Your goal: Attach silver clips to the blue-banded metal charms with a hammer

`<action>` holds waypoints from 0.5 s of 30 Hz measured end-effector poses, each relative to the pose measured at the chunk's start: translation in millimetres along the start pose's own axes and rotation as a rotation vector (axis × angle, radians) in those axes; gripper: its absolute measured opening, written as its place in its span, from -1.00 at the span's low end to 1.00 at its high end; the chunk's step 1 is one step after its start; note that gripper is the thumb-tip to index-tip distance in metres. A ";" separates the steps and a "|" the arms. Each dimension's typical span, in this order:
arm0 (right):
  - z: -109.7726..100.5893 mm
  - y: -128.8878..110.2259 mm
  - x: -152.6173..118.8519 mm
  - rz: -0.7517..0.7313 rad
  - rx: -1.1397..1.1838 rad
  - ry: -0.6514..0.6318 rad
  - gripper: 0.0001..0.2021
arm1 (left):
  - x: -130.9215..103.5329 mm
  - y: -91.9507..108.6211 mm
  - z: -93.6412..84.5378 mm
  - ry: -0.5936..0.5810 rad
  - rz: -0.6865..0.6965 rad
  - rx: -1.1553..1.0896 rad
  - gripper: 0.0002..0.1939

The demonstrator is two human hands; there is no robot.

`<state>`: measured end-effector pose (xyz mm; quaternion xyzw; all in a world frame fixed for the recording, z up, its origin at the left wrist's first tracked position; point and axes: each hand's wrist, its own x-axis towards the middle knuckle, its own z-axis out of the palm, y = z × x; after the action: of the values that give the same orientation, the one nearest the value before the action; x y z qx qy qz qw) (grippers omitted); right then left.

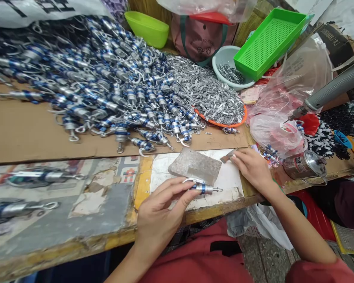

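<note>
My left hand (168, 204) pinches a small blue-and-silver metal fitting (205, 189) between thumb and fingers. The fitting has an eye at its right end and a pale curved strip along its top. Just behind it, a flat grey stone slab (191, 163) lies on a white sheet (233, 177) at the bench edge. My right hand (252, 167), to the right of the slab, grips a flat dark metal strip (228, 156) at one end; its exact kind cannot be made out. The strip's free end points left toward the slab.
A large heap of similar fittings (106, 86) covers cardboard (23, 133) at left and behind. Small metal plates (212, 94) fill an orange-rimmed tray. A grey electric screwdriver (327, 92) hangs at right, above a lidded metal cup (301, 167). A green basket (253, 70) stands behind.
</note>
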<state>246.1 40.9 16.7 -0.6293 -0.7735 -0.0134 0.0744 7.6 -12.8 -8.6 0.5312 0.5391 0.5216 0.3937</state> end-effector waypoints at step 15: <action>-2.1 -56.8 66.5 -0.127 0.279 -0.036 -0.85 | 10.3 1.7 -2.5 -0.073 0.273 0.082 -0.90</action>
<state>177.7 93.5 31.7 -0.5628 -0.8072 0.1010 0.1463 4.1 -3.1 -5.2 0.6339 0.4678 0.5282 0.3167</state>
